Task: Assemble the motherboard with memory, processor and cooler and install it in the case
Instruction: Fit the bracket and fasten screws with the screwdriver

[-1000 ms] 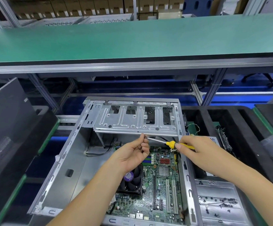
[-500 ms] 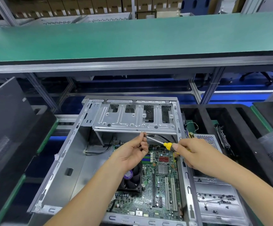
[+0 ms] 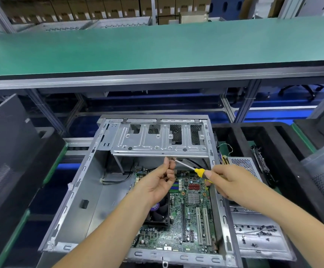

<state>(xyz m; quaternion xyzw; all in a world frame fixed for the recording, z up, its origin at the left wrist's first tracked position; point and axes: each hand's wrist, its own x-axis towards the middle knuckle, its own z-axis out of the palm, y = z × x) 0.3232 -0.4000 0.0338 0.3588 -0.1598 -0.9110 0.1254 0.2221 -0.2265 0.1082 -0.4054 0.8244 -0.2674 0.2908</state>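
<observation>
Right hand (image 3: 232, 181) gripping yellow-handled screwdriver (image 3: 191, 167) above motherboard (image 3: 186, 213), left hand (image 3: 157, 182) fingers pinched at its tip, open case (image 3: 76, 192) around motherboard

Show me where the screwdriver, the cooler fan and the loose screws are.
screwdriver (image 3: 199, 172): head view, yellow handle.
cooler fan (image 3: 160, 213): head view, black frame.
loose screws (image 3: 261, 233): head view, cluster on metal panel.

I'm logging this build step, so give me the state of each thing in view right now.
Case: lying flat, side open.
Motherboard: seated inside the case.
Cooler: mounted on the motherboard.
Screwdriver: gripped by right hand, tip at left hand.
Left hand: pinching at the tip.
Loose screws: scattered on metal panel.
</observation>
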